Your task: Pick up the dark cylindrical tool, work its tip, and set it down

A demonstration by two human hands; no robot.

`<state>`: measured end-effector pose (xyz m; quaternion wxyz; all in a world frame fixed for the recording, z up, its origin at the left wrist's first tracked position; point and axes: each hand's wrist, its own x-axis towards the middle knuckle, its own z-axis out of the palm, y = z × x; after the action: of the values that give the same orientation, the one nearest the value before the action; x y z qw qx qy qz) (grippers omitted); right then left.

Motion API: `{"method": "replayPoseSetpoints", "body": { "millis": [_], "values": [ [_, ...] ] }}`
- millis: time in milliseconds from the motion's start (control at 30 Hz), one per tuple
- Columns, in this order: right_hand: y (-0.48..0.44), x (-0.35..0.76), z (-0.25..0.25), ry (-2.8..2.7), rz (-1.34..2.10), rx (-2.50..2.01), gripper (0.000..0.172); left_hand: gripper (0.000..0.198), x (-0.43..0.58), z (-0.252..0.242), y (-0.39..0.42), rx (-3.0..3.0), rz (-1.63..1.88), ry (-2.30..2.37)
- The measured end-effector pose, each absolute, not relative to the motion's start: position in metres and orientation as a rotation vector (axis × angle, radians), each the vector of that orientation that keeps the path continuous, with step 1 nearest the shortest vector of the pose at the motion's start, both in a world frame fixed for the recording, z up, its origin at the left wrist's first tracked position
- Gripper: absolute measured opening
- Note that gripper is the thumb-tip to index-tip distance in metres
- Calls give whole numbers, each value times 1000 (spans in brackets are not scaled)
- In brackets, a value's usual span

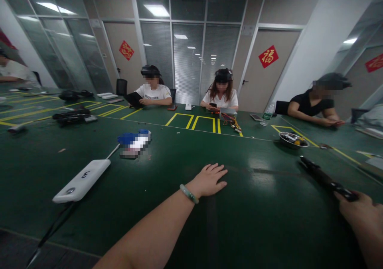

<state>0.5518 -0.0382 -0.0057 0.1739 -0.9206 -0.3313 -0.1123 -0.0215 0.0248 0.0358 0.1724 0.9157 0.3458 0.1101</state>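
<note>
My left hand point(210, 180) lies palm down on the green table point(179, 229), fingers spread, holding nothing; a jade-coloured bangle is on its wrist. At the right edge my right hand point(360, 211) is wrapped round one end of a long black object point(323, 175), which points away from me to the upper left. What exactly this object is I cannot make out. Beyond its far end sits a metal bowl point(293, 140) with dark and yellow items in it.
A white power bank point(83, 181) with cables lies at the left, near a blue and white packet point(134, 143). Across the table are people wearing headsets, a bundle of coloured wires point(231, 122), a plastic bottle point(267, 114) and black cable heaps point(72, 116).
</note>
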Motion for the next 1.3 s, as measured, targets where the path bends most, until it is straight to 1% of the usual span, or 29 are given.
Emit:
{"method": "replayPoseSetpoints", "body": {
  "millis": [67, 100, 300, 400, 533, 600, 700, 767, 833, 900, 967, 1033, 1133, 1200, 1300],
  "values": [
    [-31, 532, -2, -806, -180, -2628, 77, 64, -21, 35, 25, 2593, 309, 987],
    [-27, 518, 1, -828, -137, -2611, 76, 65, -20, 34, 25, 2588, 307, 991],
    [6, 392, 26, -1377, -90, -2348, 66, 75, -21, 37, 24, 2535, 317, 1025],
    [20, 316, 33, -1640, -57, -2161, 58, 79, -20, 44, 21, 2544, 417, 1038],
    [30, 218, 24, -1915, -15, -1932, 42, 70, -16, 51, 19, 2632, 693, 1047],
    [32, 178, 17, -2039, -12, -1802, 43, 62, -15, 49, 21, 2661, 808, 1053],
    [31, 138, 13, -2274, -12, -1529, 50, 54, -18, 45, 24, 2645, 910, 1143],
    [24, 129, 16, -2371, -61, -1415, 52, 53, -20, 43, 26, 2603, 976, 1231],
    [9, 133, 22, -2337, -190, -1466, 56, 53, -22, 42, 26, 2591, 1022, 1276],
    [-13, 145, 26, -2167, -354, -1698, 61, 53, -22, 42, 26, 2627, 1005, 1274],
    [-37, 161, 26, -1994, -442, -1978, 58, 55, -22, 42, 26, 2675, 939, 1269],
    [-57, 178, 22, -1945, -405, -2167, 46, 58, -21, 41, 26, 2716, 852, 1260],
    [-65, 200, 17, -2046, -218, -2227, 31, 54, -20, 41, 26, 2746, 748, 1276],
    [-54, 215, 19, -2112, -105, -2182, 27, 47, -20, 42, 25, 2744, 714, 1301],
    [-22, 234, 30, -2128, 18, -2104, 27, 39, -19, 47, 22, 2736, 682, 1311]
  ]
}}
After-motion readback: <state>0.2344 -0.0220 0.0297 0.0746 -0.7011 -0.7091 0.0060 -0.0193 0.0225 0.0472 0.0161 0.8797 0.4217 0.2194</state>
